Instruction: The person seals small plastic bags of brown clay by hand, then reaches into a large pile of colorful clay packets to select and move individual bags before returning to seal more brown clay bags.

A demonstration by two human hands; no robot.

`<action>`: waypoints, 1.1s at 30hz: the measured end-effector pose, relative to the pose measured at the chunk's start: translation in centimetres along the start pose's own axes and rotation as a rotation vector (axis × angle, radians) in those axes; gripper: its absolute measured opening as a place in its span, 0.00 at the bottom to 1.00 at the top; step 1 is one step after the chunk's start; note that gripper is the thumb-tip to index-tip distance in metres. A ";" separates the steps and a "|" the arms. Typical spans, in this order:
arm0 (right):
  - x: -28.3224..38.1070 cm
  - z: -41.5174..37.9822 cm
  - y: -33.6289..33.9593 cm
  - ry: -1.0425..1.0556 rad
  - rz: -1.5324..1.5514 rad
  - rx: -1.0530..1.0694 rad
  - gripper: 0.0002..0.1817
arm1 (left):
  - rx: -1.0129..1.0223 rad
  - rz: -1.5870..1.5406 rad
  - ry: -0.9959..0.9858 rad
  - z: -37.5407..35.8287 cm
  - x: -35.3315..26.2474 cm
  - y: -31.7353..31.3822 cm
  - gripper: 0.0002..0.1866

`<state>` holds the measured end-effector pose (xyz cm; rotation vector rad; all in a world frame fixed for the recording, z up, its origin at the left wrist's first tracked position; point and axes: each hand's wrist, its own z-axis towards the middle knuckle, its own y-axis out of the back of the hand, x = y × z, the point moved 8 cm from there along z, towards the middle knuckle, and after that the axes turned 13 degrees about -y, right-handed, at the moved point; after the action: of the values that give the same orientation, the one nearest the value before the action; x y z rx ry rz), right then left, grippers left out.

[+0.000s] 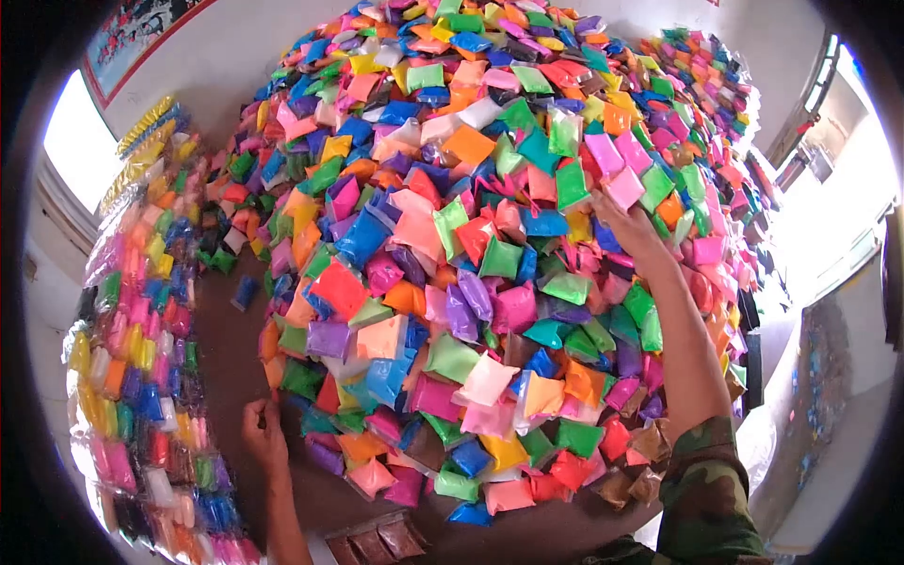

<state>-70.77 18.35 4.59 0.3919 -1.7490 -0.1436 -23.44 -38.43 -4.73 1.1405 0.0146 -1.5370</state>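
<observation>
A huge heap of small, soft, colourful packets (514,309) in clear film fills the middle of the head view. Into its upper right side reaches my right hand (625,226), its fingers bent at the lower edge of a pink packet (623,188) and seemingly pinching it. A green packet (571,185) lies just left of those fingertips. My left hand (266,435) is at the heap's lower left edge, over the brown surface, with its fingers curled closed. Whatever might be inside that hand is hidden. Orange and red packets are nearest to it.
Clear-wrapped strips of colourful packets (141,377) are stacked along the left. A strip of brown packets (379,540) lies at the front edge of the brown surface (231,344). One dark blue packet (245,292) sits apart on the left. More packets (706,85) are piled behind at right.
</observation>
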 end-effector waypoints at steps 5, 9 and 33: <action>0.7 0.8 -0.3 -0.344 -0.333 -0.005 0.57 | 0.023 0.036 0.074 0.7 -3.1 0.0 0.09; 2.4 0.8 -2.1 -0.119 -0.176 -0.002 0.48 | 0.008 0.016 -0.007 0.5 -2.3 0.1 0.10; 14.6 -2.5 -10.6 0.428 0.331 0.338 0.22 | 0.026 0.169 0.023 1.1 -5.1 0.4 0.12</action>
<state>-68.85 3.79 15.38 0.3396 -1.3859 0.4491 -24.52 -35.34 -0.67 1.1504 -0.0850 -1.3783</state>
